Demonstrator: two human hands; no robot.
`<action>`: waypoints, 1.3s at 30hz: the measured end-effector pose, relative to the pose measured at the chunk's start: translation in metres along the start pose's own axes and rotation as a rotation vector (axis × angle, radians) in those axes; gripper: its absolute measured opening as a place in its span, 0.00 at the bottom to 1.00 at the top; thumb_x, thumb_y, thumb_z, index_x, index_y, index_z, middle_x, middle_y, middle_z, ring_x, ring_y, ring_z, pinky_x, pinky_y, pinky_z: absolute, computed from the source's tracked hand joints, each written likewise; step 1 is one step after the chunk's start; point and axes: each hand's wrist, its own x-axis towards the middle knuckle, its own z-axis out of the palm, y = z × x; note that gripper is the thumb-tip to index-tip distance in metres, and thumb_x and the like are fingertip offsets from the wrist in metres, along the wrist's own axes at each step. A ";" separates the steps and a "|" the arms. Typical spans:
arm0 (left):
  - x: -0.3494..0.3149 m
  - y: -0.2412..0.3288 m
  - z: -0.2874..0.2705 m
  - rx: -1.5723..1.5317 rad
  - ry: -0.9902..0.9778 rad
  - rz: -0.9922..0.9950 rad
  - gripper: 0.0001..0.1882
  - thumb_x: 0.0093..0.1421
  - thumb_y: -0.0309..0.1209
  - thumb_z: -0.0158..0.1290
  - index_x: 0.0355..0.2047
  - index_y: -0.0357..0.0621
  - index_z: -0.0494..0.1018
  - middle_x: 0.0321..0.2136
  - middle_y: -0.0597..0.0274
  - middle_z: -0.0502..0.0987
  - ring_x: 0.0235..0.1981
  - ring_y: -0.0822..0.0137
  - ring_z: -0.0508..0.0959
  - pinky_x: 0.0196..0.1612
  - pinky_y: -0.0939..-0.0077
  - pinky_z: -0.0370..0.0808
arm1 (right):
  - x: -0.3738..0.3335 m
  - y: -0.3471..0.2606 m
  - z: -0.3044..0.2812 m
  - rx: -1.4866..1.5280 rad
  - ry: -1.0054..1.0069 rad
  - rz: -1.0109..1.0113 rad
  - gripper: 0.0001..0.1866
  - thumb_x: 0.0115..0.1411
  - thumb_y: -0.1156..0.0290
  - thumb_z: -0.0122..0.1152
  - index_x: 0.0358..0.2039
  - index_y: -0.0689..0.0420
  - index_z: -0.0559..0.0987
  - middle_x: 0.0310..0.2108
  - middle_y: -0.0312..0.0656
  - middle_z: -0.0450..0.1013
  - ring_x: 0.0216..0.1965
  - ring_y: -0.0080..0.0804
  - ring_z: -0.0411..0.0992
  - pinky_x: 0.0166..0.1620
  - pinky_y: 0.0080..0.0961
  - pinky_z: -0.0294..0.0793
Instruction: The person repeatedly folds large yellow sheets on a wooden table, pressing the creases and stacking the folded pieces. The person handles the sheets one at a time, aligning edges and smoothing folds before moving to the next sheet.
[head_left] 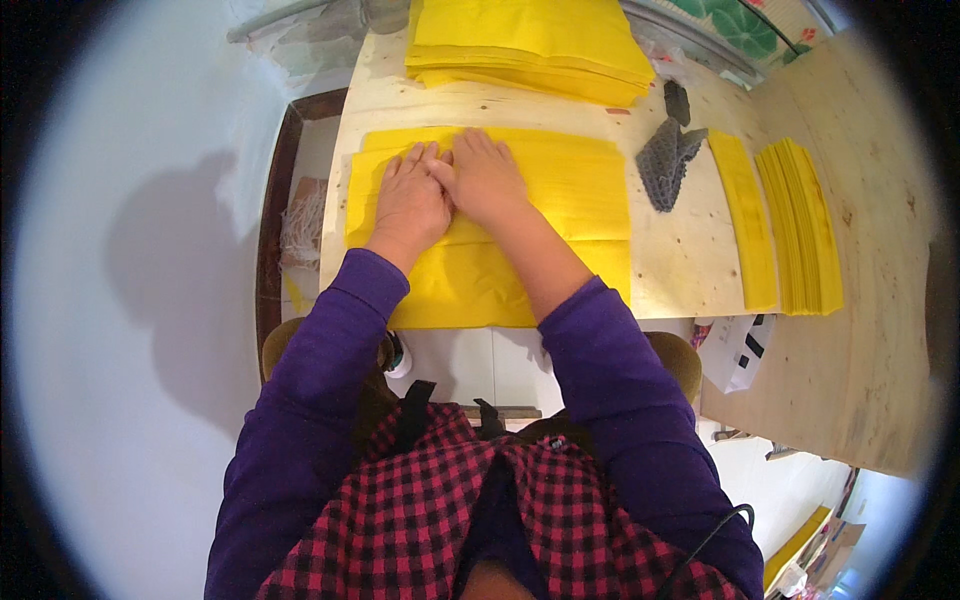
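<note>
A yellow fabric sheet (565, 190) lies on the wooden table in front of me, with crease lines running across it and its near edge at the table's front edge. My left hand (410, 205) rests flat on its left half, fingers stretched toward the far side. Beside it, my right hand (487, 178) is also laid flat on the cloth, a little farther away, its thumb touching the left hand. Neither hand grips anything. The cloth under both palms is hidden.
Beyond the sheet sits a thick stack of yellow fabric (530, 50). To the right lie a crumpled grey mesh cloth (665, 165), a folded yellow strip (742, 220) and a bundle of folded yellow pieces (800, 228). A wooden panel (860, 200) stands along the right side.
</note>
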 end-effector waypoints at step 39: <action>-0.013 0.001 -0.008 -0.002 -0.089 -0.186 0.29 0.64 0.44 0.43 0.60 0.39 0.62 0.63 0.53 0.60 0.66 0.58 0.57 0.66 0.51 0.49 | 0.002 -0.022 0.004 -0.077 0.009 0.012 0.42 0.64 0.40 0.35 0.63 0.66 0.58 0.66 0.53 0.52 0.69 0.43 0.47 0.68 0.41 0.44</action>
